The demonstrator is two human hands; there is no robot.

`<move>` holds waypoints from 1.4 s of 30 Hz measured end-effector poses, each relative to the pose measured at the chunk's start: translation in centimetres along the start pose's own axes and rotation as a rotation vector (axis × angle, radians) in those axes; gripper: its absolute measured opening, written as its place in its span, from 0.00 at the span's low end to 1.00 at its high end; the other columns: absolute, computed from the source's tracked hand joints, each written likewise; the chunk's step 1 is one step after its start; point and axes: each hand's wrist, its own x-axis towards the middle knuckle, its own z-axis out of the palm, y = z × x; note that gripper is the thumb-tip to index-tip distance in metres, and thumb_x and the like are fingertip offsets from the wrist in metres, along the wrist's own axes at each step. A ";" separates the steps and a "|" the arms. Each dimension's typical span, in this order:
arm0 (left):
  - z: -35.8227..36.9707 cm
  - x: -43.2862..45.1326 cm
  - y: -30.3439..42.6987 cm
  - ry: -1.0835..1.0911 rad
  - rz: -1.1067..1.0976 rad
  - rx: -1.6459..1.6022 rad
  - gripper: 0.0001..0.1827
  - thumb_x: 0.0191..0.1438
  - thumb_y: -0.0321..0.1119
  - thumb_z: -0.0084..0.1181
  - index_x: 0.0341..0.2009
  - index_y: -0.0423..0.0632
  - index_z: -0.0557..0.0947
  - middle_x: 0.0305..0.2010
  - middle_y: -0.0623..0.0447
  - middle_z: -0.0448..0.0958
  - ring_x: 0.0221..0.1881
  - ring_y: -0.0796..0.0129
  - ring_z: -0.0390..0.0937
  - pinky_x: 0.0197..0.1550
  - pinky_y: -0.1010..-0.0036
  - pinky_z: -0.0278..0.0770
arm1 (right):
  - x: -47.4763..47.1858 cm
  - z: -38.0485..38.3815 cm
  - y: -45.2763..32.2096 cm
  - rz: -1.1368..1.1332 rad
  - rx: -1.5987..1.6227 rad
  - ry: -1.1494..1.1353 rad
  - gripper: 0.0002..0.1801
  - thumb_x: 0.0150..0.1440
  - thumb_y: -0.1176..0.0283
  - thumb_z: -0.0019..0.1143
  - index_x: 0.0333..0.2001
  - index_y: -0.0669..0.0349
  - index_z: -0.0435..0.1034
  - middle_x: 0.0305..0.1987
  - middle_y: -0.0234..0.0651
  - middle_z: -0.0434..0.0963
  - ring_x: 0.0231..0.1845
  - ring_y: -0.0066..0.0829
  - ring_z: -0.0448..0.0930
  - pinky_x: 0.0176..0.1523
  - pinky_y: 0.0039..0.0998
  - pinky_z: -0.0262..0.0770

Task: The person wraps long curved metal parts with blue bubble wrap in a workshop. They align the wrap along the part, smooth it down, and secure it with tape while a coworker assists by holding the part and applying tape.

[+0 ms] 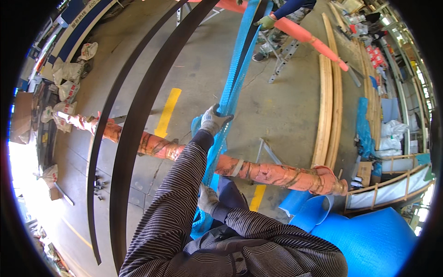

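Note:
A long dark strip runs away from my body, with blue textured sheeting folded along both sides. My left hand, in a pale glove with dark fingertips, grips the sheeting's edges about halfway along. Closer to my body, my right hand, also gloved, is closed on the near part of the sheeting; its fingertips are partly hidden. Beneath, a padded support bar wrapped in pinkish-red foam crosses from left to right. At the far end, a co-worker's gloved hand touches the sheeting.
Two bare dark strips lie to the left across the padded bars. A second pink-padded bar stands on metal legs beside the co-worker. Wooden beams lie on the right, and blue foam sheet spreads at the lower right.

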 end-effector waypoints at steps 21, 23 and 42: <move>-0.3 -0.9 3.4 -0.239 0.029 0.221 0.52 0.46 0.64 0.69 0.67 0.42 0.70 0.59 0.35 0.75 0.57 0.49 0.77 0.60 0.63 0.75 | -6.6 -11.3 5.4 -0.271 0.399 -0.051 0.15 0.65 0.61 0.55 0.45 0.63 0.70 0.31 0.48 0.80 0.33 0.52 0.81 0.36 0.45 0.76; -0.2 -1.3 3.3 -0.218 0.071 0.363 0.51 0.46 0.63 0.69 0.66 0.42 0.70 0.58 0.36 0.76 0.56 0.49 0.78 0.59 0.63 0.75 | -6.7 -10.8 4.8 -0.256 0.396 -0.038 0.14 0.64 0.62 0.58 0.43 0.63 0.71 0.32 0.45 0.80 0.32 0.49 0.81 0.36 0.43 0.76; -0.6 -2.4 5.4 -0.237 0.047 0.432 0.54 0.49 0.76 0.54 0.65 0.41 0.72 0.65 0.34 0.69 0.63 0.44 0.71 0.65 0.59 0.69 | -0.1 -7.5 -2.4 -0.444 0.073 -0.143 0.15 0.64 0.59 0.54 0.41 0.61 0.70 0.27 0.48 0.78 0.28 0.50 0.81 0.34 0.49 0.75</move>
